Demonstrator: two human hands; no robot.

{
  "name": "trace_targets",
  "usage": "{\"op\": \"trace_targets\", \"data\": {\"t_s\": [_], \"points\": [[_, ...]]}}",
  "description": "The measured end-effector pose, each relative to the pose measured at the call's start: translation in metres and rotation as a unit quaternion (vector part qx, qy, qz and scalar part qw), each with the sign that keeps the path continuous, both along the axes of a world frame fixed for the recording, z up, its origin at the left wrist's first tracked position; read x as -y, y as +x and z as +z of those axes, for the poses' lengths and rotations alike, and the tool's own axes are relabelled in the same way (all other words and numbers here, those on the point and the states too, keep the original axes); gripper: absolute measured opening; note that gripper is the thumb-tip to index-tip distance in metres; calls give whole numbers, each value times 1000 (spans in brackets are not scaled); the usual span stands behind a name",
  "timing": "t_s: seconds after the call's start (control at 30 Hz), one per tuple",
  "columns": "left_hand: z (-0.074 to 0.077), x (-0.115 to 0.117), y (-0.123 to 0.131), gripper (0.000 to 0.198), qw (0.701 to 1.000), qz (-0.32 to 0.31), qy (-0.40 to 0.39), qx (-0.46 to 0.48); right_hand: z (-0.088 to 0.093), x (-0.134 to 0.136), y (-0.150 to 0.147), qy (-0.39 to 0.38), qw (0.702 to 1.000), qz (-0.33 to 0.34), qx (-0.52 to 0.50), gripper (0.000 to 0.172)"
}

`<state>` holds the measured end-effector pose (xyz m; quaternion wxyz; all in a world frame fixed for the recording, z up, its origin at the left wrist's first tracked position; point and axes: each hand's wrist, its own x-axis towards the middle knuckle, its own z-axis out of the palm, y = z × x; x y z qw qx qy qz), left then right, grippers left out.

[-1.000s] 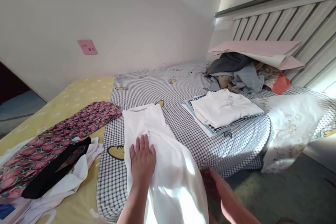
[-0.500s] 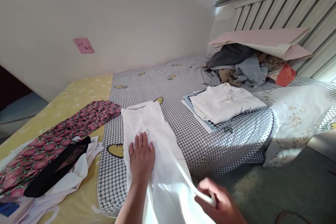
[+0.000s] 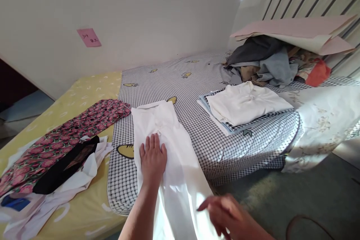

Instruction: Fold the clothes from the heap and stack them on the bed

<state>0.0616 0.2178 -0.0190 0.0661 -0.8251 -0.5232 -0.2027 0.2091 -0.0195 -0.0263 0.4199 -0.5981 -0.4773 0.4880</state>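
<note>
A white garment (image 3: 182,150), long and narrow, lies lengthwise over the checked sheet and hangs toward me past the bed's front edge. My left hand (image 3: 153,159) rests flat on its middle, fingers stretched out. Beside the garment's lower right edge is my right hand (image 3: 225,212), somewhat blurred, index finger extended and the others loosely bent, with no cloth visible between them. Whether it touches the fabric is hard to tell. Right of the garment sits a stack of folded clothes, topped by a folded white shirt (image 3: 249,103).
Left on the yellow cover (image 3: 92,86) lie a pink floral garment (image 3: 84,127), a black piece (image 3: 64,168) and white cloth. Rumpled clothes (image 3: 277,65) are heaped at the back right under a pink sheet (image 3: 298,28). A floral white cloth (image 3: 323,120) drapes over the bed's edge.
My right hand has let go of the garment's right edge, which now lies down. My left hand stays pressed on the cloth. The view has shifted slightly.
</note>
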Motion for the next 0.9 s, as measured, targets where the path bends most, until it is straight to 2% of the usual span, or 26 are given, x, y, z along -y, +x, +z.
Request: {"op": "trace_targets", "data": {"t_s": [0.07,0.1,0.17,0.27,0.37,0.47,0.53,0.7,0.9], "points": [[0,0,1,57,1000,1,-5,1,6,-6,11,-26,988,-151,-5,54],[-1,0,1,57,1000,1,-8,2,5,-10,16,-29,978,-205,12,53],[-1,0,1,58,1000,1,-13,2,-2,-19,24,-23,967,-251,49,50],[0,1,1,57,1000,5,-15,3,-18,-26,25,-20,980,-189,63,47],[0,1,1,57,1000,6,-14,2,-21,-24,15,-54,990,-124,-30,45],[0,1,1,57,1000,5,-16,0,-10,-20,6,-87,973,-130,-170,43],[1,1,1,57,1000,7,-20,-2,0,-19,2,-80,964,-136,-213,41],[4,2,2,58,999,7,-36,-3,18,-17,-1,-68,964,-148,-210,46],[5,2,2,58,999,8,-46,0,15,-14,3,-65,964,-122,-226,46]]}}
